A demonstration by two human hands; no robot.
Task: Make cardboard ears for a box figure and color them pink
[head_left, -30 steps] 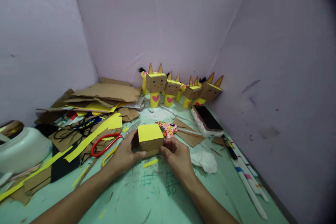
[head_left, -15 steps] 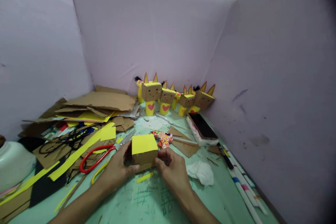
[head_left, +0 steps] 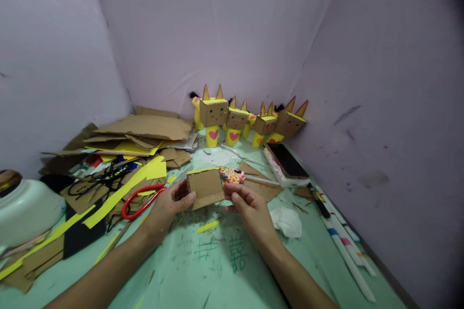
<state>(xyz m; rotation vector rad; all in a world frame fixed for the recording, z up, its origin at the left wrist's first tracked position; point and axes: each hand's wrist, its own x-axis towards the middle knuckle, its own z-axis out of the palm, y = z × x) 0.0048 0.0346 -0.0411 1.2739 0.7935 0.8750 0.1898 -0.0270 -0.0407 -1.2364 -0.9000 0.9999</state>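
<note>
Between my hands is a small cardboard box (head_left: pixel 206 188), lifted and tilted so that a plain brown side faces me. Only a thin yellow strip of its top shows along the upper edge. My left hand (head_left: pixel 172 203) grips the box's left side, thumb on the front and fingers behind. At the lower right corner, my right hand (head_left: pixel 250 205) has its curled fingertips against the edge. Red-handled scissors (head_left: pixel 139 205) lie left of my left hand, their blades partly hidden. A narrow yellow paper strip (head_left: pixel 208 226) lies on the table below the box.
Cardboard figures with yellow bodies (head_left: pixel 212 135) stand at the back. A cardboard pile (head_left: pixel 145 128) and paper scraps fill the left. To the right are a phone (head_left: pixel 288 160), crumpled white tissue (head_left: pixel 288 222) and white rods (head_left: pixel 348 256) along the wall.
The box has been raised and tipped back, so its yellow top has turned away and a brown side faces me. Both hands moved with it. The camera view has shifted downward.
</note>
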